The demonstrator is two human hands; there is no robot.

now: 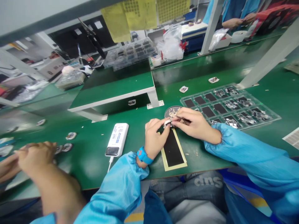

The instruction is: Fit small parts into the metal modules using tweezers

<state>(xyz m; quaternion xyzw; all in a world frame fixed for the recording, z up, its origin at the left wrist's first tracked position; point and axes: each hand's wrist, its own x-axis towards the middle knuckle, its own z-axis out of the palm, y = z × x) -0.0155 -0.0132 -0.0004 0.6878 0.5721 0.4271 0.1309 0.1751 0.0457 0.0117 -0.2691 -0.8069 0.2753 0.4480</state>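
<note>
My left hand, a blue band round its wrist, pinches a small white-rimmed part between thumb and fingers. My right hand is closed on a thin dark tool, which looks like tweezers, with its fingertips right at the part. Just beyond the hands lies a round dark dish holding small pale pieces. Below them a black sheet with a yellow border rests on the green table. The part's inner face is mostly hidden by the fingers.
To the right, a clear compartment tray holds black pads and metal parts. A white power bank with a cable lies left. Similar white parts dot the bench. A raised green shelf stands ahead; another person's hands work at far left.
</note>
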